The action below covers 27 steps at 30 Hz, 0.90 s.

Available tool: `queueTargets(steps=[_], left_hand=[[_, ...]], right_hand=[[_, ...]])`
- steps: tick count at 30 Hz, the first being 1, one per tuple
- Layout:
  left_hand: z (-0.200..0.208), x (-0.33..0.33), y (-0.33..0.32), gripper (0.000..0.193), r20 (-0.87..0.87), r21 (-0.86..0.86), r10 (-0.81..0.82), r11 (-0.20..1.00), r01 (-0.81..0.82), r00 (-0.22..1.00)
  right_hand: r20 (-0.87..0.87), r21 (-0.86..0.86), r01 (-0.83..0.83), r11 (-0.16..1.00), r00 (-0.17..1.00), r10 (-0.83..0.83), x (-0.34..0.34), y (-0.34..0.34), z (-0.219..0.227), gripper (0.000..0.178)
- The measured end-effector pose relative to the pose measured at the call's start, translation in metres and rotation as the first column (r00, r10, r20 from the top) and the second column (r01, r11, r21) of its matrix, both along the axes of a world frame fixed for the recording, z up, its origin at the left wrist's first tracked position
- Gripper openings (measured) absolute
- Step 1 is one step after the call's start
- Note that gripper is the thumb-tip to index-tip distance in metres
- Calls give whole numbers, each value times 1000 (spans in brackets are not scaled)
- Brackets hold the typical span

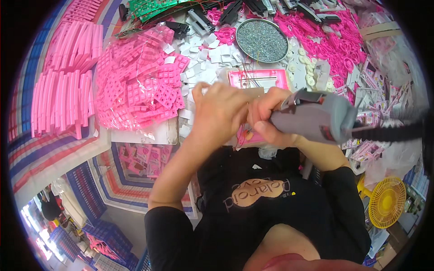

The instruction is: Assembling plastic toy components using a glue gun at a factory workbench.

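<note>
My right hand (271, 113) is closed around the front end of a grey electric screwdriver (316, 118), whose black cord leads off to the right. Close beside it, my left hand (221, 106) has its fingers bent, and their tips are mostly hidden, so what they grip cannot be made out. Under and behind both hands lies a pink plastic casing (284, 79) with a white panel and thin wires. More pink plastic shows just below the hands, near my black shirt.
Left of my hands lie a clear bag of pink keypad pieces (135, 86) and stacked pink strips (61, 101). A round tray of small screws (262, 40), white pieces (205, 58), pink loops (337, 52) and green circuit boards (153, 9) cover the far side. A yellow fan (387, 202) stands lower right.
</note>
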State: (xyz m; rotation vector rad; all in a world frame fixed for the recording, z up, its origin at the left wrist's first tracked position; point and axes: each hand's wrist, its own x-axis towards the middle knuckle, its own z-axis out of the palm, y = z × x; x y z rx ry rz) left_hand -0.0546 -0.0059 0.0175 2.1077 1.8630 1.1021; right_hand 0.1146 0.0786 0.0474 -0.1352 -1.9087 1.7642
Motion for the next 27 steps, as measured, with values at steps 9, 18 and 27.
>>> queueTargets(steps=[9, 18, 27], left_hand=[[-11, 16, -29, 14, 210, -68, 18, 998, -4, 977], [-12, 14, -30, 16, 117, 47, 112, 992, -118, 987], [-15, 13, -39, 21, 75, -16, 184, 983, -183, 980]], right_hand=[[-232, -307, 7, 952, 969, -82, -13, -1, 27, 30], [-290, -281, -9, 960, 954, -76, -22, 4, 29, 29], [-264, -216, 7, 976, 962, -66, -32, 5, 11, 25]])
